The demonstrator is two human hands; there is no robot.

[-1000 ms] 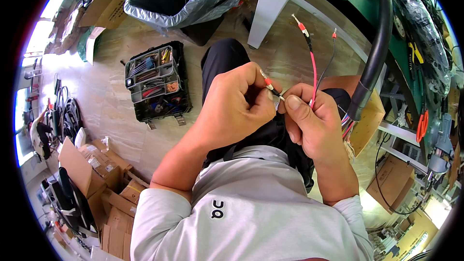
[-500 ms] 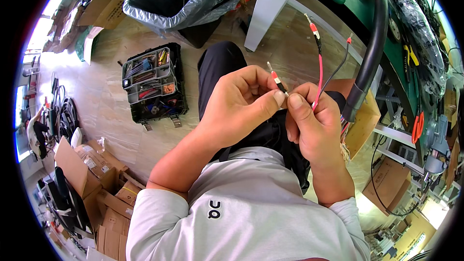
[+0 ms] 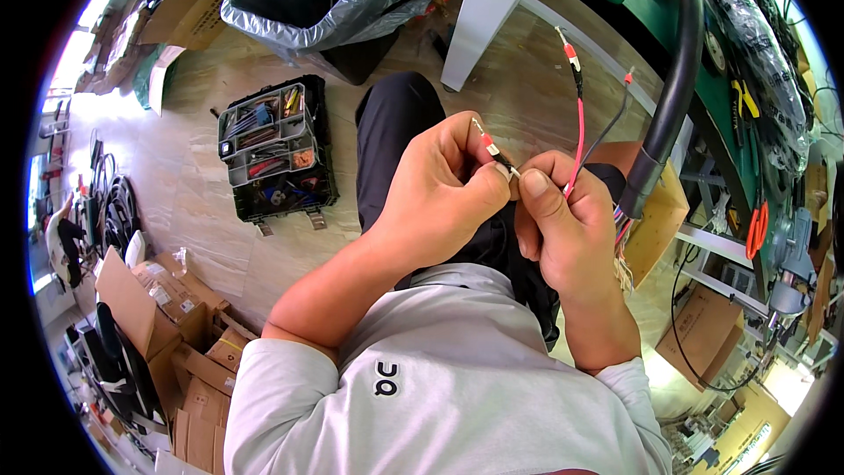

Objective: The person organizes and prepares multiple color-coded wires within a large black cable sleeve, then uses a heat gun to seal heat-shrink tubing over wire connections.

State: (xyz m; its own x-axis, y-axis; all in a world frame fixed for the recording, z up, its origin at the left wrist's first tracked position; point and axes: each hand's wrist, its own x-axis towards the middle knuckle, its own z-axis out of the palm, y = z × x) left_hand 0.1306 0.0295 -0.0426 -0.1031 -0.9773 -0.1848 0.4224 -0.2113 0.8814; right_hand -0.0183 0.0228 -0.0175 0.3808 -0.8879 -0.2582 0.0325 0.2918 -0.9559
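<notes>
Thick, black, rubbery-looking cable [image 3: 677, 79] arching at right, probably heavy and stiff; grip its jacket. Here's the left hand [image 3: 435, 198], the right hand [image 3: 563, 207]: both pinching, thumb to finger, a thin pale wire [image 3: 515, 171] with black band [image 3: 502, 159] and red-and-white sleeve [image 3: 489, 146], strung between them! It looks light, bendy, likely slick; hold the sleeve, sparing its fine silvery tip [image 3: 476, 126], probably easily bent.
</notes>
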